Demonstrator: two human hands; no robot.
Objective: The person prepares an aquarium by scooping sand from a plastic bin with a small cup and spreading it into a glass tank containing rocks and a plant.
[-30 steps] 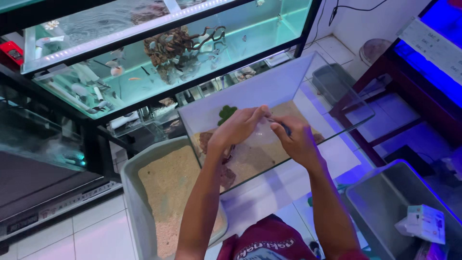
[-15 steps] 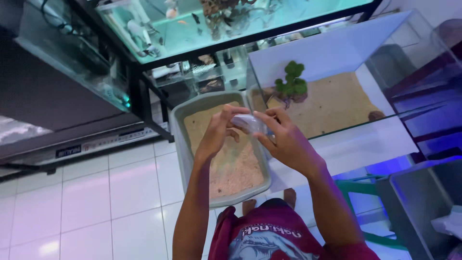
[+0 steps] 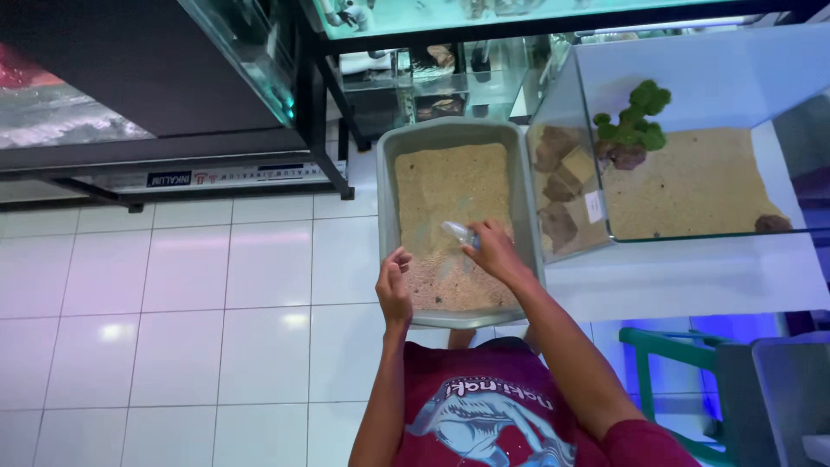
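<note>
Nearest, the left hand hangs loosely curled and holds nothing, just over the near left rim of the grey tub. The right hand pinches a small clear cup above the sand that fills the tub, which rests on the white tiled floor. Beside it on the right, a glass tank holds sand, brown rocks and a green plant. Farther off stand lit aquariums on a black rack.

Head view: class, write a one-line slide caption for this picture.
Right hand holds a small clear cup over a grey tub of sand; left hand hovers empty beside it.
</note>
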